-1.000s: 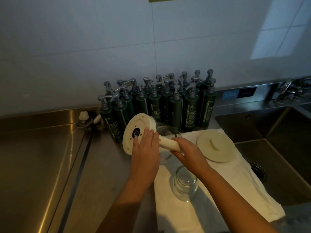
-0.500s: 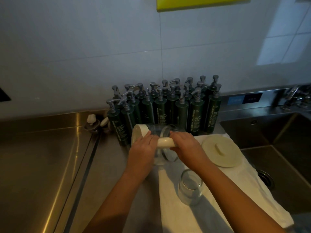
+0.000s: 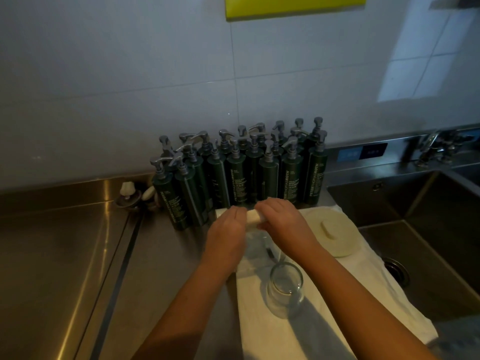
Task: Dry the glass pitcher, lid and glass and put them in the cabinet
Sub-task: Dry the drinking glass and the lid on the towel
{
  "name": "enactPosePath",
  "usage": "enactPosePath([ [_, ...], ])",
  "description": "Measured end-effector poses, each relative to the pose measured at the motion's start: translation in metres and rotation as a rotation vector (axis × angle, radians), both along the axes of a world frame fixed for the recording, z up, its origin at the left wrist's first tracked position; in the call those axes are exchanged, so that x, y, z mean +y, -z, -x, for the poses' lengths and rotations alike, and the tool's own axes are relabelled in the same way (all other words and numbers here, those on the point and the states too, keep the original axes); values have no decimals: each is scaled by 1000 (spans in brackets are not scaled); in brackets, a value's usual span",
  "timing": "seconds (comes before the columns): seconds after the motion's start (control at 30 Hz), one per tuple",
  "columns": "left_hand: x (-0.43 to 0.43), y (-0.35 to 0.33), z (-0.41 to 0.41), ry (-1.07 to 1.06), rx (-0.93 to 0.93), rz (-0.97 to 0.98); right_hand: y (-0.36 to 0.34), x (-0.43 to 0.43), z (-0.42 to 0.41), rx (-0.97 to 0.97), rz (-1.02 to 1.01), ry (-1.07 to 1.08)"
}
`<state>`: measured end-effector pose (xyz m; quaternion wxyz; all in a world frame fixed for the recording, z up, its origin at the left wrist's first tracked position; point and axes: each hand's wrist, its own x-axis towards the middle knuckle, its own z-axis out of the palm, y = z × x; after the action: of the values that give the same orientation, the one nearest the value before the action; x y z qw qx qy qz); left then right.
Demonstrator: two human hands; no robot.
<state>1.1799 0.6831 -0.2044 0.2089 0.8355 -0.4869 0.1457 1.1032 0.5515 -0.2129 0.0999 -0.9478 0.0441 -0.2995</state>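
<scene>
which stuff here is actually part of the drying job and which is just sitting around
Part of the job: glass pitcher, held by left hand and right hand; lid; glass; white towel.

Just lying about: green pump bottles; small stoppers; sink; faucet.

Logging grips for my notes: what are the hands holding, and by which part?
Both hold the glass pitcher: right hand on its cream handle, left hand beside its base.

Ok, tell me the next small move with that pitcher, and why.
Probably set the pitcher upright on the white towel and start wiping it. Both the left hand and the right hand grip it, tipped on its side by its cream handle, while the lid and glass wait on the towel.
</scene>
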Motion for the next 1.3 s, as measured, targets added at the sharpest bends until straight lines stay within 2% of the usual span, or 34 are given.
enactPosePath([
  [0.27, -6, 3, 0, 1, 32, -41, 14, 3, -9, -51, -102, 19],
  [0.37, -5, 1, -2, -63, 99, -112, 18, 3, -1, -29, -299, 91],
  [0.47, -3, 1, -6, -141, 147, -149, 26, 0, 9, 93, -480, 171],
  [0.6, -2, -2, -4, -143, 191, -117, 28, -5, 14, 198, -687, 227],
  [0.73, 2, -4, -3, -147, 271, -43, 20, -1, 15, 163, -856, 230],
  [0.87, 14, -9, -3, -209, 415, 72, 5, 4, 6, 62, -864, 240],
  [1.03, 38, -7, -16, -316, 499, 171, -15, 22, -17, 12, -878, 152],
  [1.2, 70, 2, -27, -442, 520, 181, -22, 52, -38, 39, -845, 41],
  [1.3, 85, 7, -30, -459, 458, 173, -23, 71, -50, 127, -708, 4],
])
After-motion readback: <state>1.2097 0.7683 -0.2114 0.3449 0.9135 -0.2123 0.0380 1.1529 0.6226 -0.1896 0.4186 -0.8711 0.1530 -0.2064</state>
